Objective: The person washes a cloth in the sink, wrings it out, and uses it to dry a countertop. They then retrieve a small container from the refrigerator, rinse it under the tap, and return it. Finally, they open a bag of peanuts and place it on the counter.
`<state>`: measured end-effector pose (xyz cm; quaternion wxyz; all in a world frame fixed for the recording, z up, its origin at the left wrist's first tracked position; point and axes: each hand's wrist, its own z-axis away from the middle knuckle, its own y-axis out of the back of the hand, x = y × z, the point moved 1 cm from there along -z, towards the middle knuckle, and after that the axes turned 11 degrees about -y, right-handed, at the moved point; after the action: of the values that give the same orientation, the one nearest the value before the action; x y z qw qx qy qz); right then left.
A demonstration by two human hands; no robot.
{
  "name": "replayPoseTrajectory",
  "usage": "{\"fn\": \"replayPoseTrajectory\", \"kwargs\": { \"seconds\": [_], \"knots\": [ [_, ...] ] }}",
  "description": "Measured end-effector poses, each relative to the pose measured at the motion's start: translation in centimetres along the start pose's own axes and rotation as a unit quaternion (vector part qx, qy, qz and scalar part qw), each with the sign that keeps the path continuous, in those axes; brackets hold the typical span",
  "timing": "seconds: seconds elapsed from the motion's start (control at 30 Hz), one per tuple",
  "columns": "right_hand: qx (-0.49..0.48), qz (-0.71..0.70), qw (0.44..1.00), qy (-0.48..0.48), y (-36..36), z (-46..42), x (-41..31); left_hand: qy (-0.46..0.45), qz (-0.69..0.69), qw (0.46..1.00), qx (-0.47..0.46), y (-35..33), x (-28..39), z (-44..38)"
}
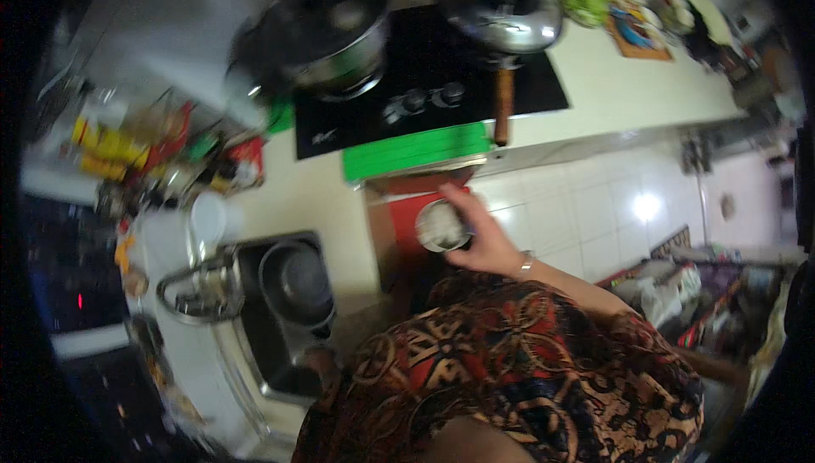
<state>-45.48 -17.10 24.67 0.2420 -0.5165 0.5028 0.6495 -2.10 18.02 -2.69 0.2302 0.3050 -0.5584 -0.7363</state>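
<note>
My right hand (487, 237), with a band at the wrist, grips a small round container (442, 226) by its rim and side. Something whitish lies inside it; the blur hides what. Below the container a red surface shows beside the counter's edge. A dark, blurred shape at the sink's near edge looks like my left hand (321, 364); its fingers cannot be made out. In the sink (270, 361) sits a round metal pot (299, 281).
A large pot (344, 68) and a lidded pan (503, 17) with a wooden handle stand on the black hob (420, 62). A green strip (417, 150) lies along the counter's front. Packets (114, 145) crowd the left corner. Leafy greens (582, 3) lie beyond the hob, at right.
</note>
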Motion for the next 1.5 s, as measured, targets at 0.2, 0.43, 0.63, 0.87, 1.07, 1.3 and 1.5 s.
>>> {"fn": "replayPoseTrajectory", "kwargs": {
  "seconds": [0.2,0.43,0.63,0.87,1.07,1.3,1.5],
  "knots": [
    [0.108,0.029,0.992,-0.052,2.3,2.8,2.4,0.149,0.173,0.974,-0.014,1.2,-0.2,-0.5],
    [0.136,0.013,0.984,-0.111,5.1,3.9,4.2,0.054,0.063,0.996,-0.040,3.1,1.3,-0.2],
    [0.115,0.006,0.989,-0.095,7.2,3.0,5.4,0.159,0.072,0.984,-0.030,5.6,4.2,3.1],
    [0.112,0.011,0.990,-0.086,10.9,2.0,6.9,0.191,0.130,0.964,0.135,8.9,9.7,6.2],
    [0.095,0.002,0.992,-0.081,12.8,1.5,8.1,0.165,-0.051,0.963,0.207,10.1,14.1,9.2],
    [0.058,-0.002,0.995,-0.081,12.4,1.0,9.1,0.221,0.046,0.959,0.174,13.3,19.2,12.1],
    [0.010,0.029,0.997,-0.064,10.2,0.3,7.3,0.220,0.092,0.961,0.138,11.9,20.0,13.6]
  ]
}}
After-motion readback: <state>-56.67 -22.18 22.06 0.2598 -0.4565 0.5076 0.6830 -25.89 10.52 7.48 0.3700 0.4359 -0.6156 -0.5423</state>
